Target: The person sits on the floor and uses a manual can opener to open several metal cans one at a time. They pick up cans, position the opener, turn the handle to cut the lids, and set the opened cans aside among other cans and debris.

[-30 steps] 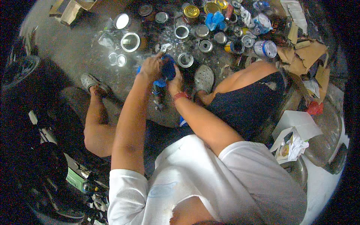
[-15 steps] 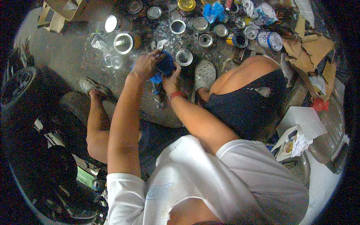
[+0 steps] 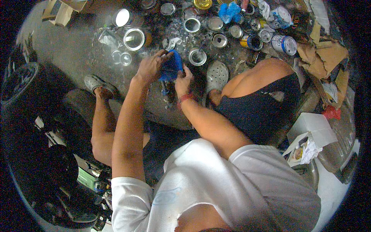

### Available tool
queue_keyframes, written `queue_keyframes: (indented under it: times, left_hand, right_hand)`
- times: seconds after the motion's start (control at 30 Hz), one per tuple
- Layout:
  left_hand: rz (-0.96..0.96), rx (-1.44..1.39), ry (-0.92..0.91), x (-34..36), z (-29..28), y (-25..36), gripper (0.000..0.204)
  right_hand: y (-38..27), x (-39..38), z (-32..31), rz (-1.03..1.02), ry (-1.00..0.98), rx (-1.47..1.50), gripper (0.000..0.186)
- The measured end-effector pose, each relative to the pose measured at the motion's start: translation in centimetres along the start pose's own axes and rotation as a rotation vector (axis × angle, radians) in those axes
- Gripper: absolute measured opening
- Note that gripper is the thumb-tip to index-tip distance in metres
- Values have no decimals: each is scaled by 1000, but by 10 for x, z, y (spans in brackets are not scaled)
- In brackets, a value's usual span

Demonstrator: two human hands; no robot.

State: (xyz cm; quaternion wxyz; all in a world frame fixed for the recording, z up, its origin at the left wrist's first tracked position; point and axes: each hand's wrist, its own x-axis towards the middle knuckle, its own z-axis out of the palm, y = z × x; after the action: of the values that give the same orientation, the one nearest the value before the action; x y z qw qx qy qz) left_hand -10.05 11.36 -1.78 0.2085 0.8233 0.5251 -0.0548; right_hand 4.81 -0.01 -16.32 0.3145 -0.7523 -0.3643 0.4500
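Note:
Between my hands a thin blue sheet point(image 3: 172, 69), plastic or cloth, is stretched out. My left hand point(image 3: 150, 69) is closed on its left and upper edge, the fingertips bent over the top. At the lower right edge my right hand point(image 3: 184, 82), with a red band at the wrist, pinches the sheet between thumb and fingers. Just below the sheet is a dark, narrow tool with a blue part point(image 3: 165, 92), its kind unclear and partly hidden. A crumpled whitish scrap point(image 3: 174, 41) lies just beyond the sheet. An open metal can point(image 3: 197, 57) stands right of it.
Several open cans stand ahead, among them a large silver-rimmed can point(image 3: 134, 39). Clear cups point(image 3: 121, 58) sit at the left. Paint cans point(image 3: 284, 45) and a blue crumpled bag point(image 3: 229, 12) crowd the far right. Torn cardboard point(image 3: 324, 58) and a white box point(image 3: 311, 129) lie at my right.
The blue sheet, bunched and rounded before, is now spread flatter between my hands. My right hand has moved slightly right and down. The whole view has shifted a little.

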Motion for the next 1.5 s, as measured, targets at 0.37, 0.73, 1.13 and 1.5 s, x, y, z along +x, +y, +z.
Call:
queue_keyframes:
  times: [0.37, 0.73, 1.13, 1.5]
  left_hand:
    - [-67, -28, -28, -20, 20, -3, 81]
    - [-98, 68, -199, 5, -2, 27, 58]
    - [-165, 75, -220, 18, 5, 24, 54]
    - [-183, -221, -26, -21, -14, 6, 67]
  right_hand:
    - [-76, -10, -22, 238, 96, 159, 38]
    - [-84, -6, -29, -116, 110, 29, 60]
    - [-24, 22, -5, 152, 44, 398, 59]
    - [-50, -5, -11, 273, -160, 490, 67]
